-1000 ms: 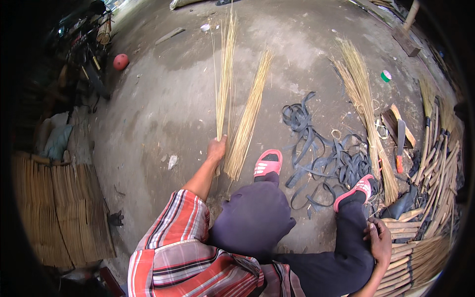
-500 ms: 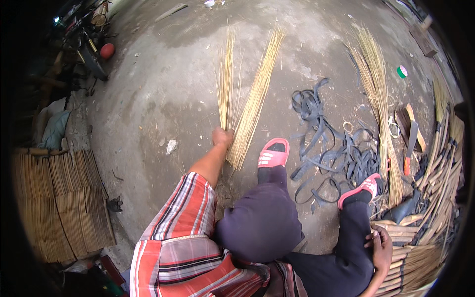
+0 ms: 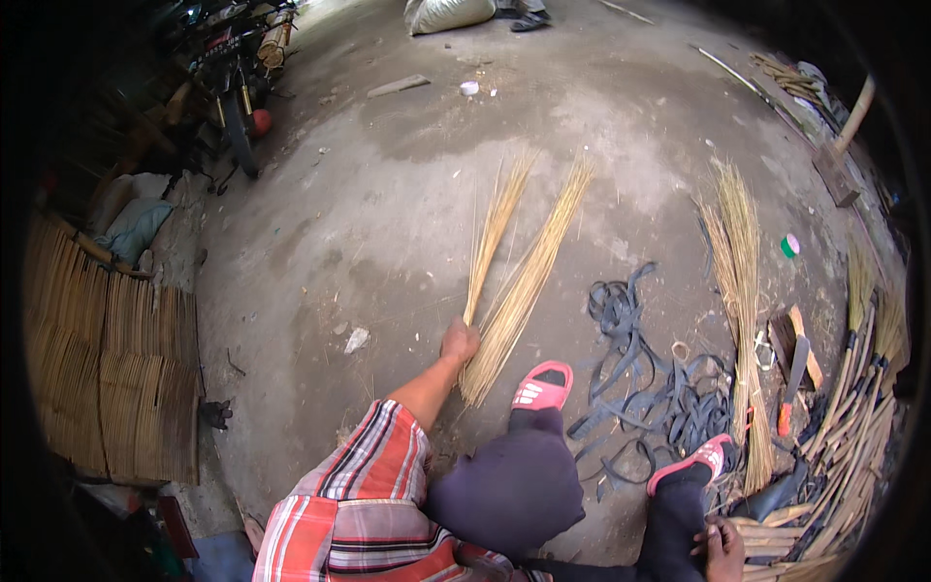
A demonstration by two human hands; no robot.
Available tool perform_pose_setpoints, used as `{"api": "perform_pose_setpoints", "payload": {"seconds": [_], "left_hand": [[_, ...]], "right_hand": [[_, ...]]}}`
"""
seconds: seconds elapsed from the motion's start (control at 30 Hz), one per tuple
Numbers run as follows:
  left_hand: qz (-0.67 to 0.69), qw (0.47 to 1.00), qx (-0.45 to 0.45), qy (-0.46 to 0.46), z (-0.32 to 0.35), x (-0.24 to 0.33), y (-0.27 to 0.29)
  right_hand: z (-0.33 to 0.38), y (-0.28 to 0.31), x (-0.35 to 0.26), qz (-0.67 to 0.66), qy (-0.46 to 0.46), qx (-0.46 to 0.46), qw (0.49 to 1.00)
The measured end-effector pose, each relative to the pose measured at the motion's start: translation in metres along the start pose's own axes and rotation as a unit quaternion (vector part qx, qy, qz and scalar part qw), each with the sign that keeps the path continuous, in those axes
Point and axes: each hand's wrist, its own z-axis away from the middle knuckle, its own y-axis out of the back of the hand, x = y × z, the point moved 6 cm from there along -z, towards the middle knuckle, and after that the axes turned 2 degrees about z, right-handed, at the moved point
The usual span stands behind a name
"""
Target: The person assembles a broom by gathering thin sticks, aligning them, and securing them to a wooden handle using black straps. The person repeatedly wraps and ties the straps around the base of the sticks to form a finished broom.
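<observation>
At the bottom edge, five o'clock, the right hand (image 3: 722, 548) rests on the person's shin beside a heap of bamboo slats (image 3: 853, 427); whether its grip is clenched or slack cannot be told from here. Nearer centre, two pink sandals (image 3: 543, 386) sit planted on the concrete floor (image 3: 320, 242), knees bent in a squat.

Just past the left sandal, at about eleven o'clock from it, the left hand (image 3: 459, 340) is clenched around the butt end of a thin sheaf of straw-coloured sticks (image 3: 490, 238), which fans away toward twelve o'clock. A thicker stick bundle (image 3: 529, 281) lies just beside it, butt ends nearly touching, tips spreading to one o'clock.

At three o'clock, a tangle of dark rubber strips (image 3: 659, 398) and a third, longer bundle (image 3: 742, 291).

Judged step: gathering or sorting sticks, with the thin sheaf in hand. The next move likely calls for keeping the butt ends squared so the loose sticks do not splay, and a free right hand for any binding.
</observation>
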Motion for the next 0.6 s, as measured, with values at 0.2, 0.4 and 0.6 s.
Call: {"api": "perform_pose_setpoints", "payload": {"seconds": [0.2, 0.4, 0.6], "left_hand": [[0.097, 0.995, 0.018, -0.024, 0.031, 0.005, 0.022], [0.171, 0.982, 0.003, -0.078, 0.043, 0.023, 0.032], [0.148, 0.982, -0.117, 0.017, 0.06, 0.016, 0.004]], "right_hand": [[-0.01, 0.004, 0.007, -0.032, 0.059, 0.037, 0.997], [-0.013, -0.002, -0.062, 0.214, 0.17, 0.062, 0.96], [-0.058, -0.038, -0.144, 0.31, 0.279, 0.031, 0.908]]}}
